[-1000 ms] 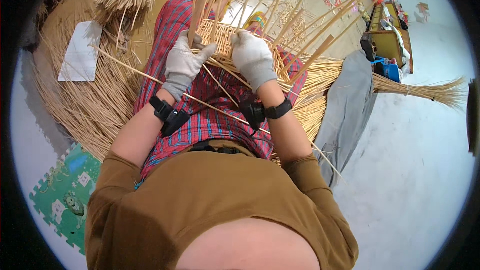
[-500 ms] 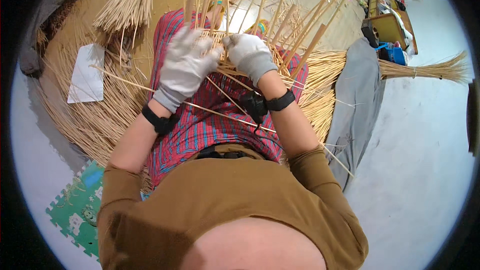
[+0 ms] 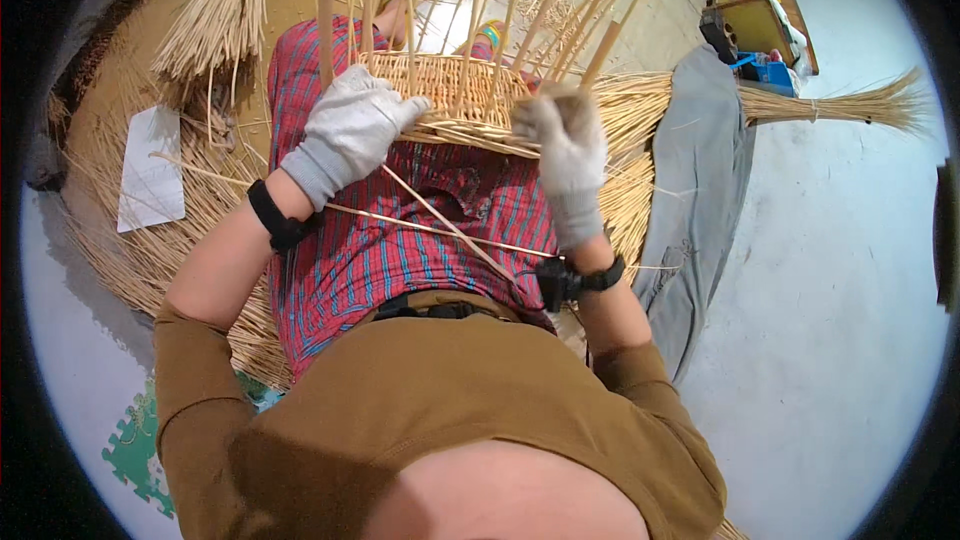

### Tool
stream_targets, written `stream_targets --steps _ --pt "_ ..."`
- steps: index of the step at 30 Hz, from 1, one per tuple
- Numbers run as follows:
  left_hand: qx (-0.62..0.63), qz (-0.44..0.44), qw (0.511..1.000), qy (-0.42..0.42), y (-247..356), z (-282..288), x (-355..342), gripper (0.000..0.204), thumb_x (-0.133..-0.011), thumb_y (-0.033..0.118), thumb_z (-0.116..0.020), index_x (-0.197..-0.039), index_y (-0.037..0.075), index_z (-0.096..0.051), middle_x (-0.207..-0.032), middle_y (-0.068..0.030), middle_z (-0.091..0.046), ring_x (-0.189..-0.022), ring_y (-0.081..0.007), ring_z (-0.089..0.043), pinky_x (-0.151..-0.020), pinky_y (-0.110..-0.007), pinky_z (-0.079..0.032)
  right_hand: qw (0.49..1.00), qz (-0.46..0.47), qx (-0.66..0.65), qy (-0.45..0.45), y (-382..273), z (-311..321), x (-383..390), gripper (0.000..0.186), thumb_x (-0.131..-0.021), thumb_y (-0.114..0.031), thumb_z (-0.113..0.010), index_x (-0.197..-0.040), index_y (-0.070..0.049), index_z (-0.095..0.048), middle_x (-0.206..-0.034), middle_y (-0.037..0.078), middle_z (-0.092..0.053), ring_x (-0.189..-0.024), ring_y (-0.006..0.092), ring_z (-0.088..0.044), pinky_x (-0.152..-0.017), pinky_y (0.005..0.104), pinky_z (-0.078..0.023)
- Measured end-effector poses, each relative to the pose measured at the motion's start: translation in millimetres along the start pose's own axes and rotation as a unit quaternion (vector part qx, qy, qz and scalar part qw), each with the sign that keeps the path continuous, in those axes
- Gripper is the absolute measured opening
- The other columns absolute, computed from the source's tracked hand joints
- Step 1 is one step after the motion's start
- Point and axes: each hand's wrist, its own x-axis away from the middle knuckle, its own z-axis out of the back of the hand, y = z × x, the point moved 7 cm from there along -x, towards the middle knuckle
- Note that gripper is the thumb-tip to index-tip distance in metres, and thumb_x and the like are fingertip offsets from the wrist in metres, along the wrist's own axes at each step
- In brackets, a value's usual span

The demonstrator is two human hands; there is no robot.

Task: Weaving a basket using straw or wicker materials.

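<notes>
A partly woven wicker basket (image 3: 440,80) lies across my lap, with thin rods and thicker wooden stakes (image 3: 326,25) standing up from it. In a white glove, my left hand (image 3: 350,120) is closed on the basket's left end, its thumb lying along the near woven edge. My right hand (image 3: 573,145), also gloved, is at the basket's right end with its fingers bent inward. Slight blur hides what they hold, if anything. A loose rod (image 3: 450,220) slants across my red checked trousers below the basket, crossing another long rod.
Loose rods spread widely at my left, under a white sheet (image 3: 150,170). A tied rod bundle (image 3: 220,10) stands at the far left. Grey cloth (image 3: 695,180) covers more rods at my right. Another bundle (image 3: 840,105) and a blue container (image 3: 770,75) lie farther right.
My hands have moved apart: the left toward the basket's left end, the right outward to its right end. More of the woven wall shows between them.
</notes>
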Motion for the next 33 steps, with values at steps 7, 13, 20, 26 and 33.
stream_targets --steps 7,13,20,26,33 --pt "-0.025 0.098 0.990 -0.098 -4 -8 -5 0.046 -0.090 0.012 -0.056 -0.134 0.017 -0.066 -0.085 -0.0104 -0.072 -0.084 -0.0305 -0.068 -0.082 -0.043 -0.046 0.904 0.261 0.277 -0.197 -55 -85 -51 0.063 -0.096 0.008 -0.048 -0.155 -0.007 -0.033 -0.148 0.022 -0.055 -0.125 0.0313 -0.064 -0.102 0.0370 -0.055" --pt "-0.050 0.130 0.983 -0.122 -5 -16 -7 0.057 -0.091 0.014 -0.055 -0.148 0.017 -0.053 -0.083 -0.0123 -0.071 -0.078 -0.0326 -0.068 -0.076 -0.045 -0.050 0.888 0.107 0.319 -0.313 -48 -84 -63 0.072 -0.095 -0.002 -0.054 -0.161 -0.007 -0.025 -0.156 0.024 -0.047 -0.144 0.0390 -0.046 -0.116 0.0434 -0.044" --pt "-0.097 0.128 0.981 -0.108 2 -21 -12 0.052 -0.097 0.018 -0.054 -0.149 0.016 -0.053 -0.076 -0.0116 -0.070 -0.071 -0.0340 -0.070 -0.064 -0.047 -0.054 0.799 0.264 0.511 -0.174 -35 -126 -82 0.070 -0.091 -0.020 -0.071 -0.156 -0.028 -0.045 -0.106 0.022 -0.066 -0.110 0.0422 -0.060 -0.102 0.0495 -0.048" --pt "-0.038 0.148 0.986 -0.074 -1 -21 -7 0.052 -0.095 0.015 -0.055 -0.147 0.014 -0.053 -0.075 -0.0122 -0.071 -0.070 -0.0334 -0.070 -0.063 -0.048 -0.054 0.791 0.242 0.463 -0.318 -56 -98 -109 0.059 -0.095 -0.034 -0.071 -0.149 -0.016 -0.054 -0.109 0.018 -0.074 -0.097 0.0357 -0.071 -0.087 0.0445 -0.056" --pt "-0.008 0.196 0.976 -0.099 -6 -25 -11 0.051 -0.093 0.013 -0.056 -0.144 0.013 -0.055 -0.077 -0.0141 -0.071 -0.072 -0.0342 -0.072 -0.060 -0.049 -0.055 0.860 0.325 0.352 -0.173 -83 -127 -105 0.064 -0.079 -0.020 -0.082 -0.140 -0.020 -0.064 -0.107 0.019 -0.073 -0.097 0.0316 -0.071 -0.089 0.0412 -0.057"
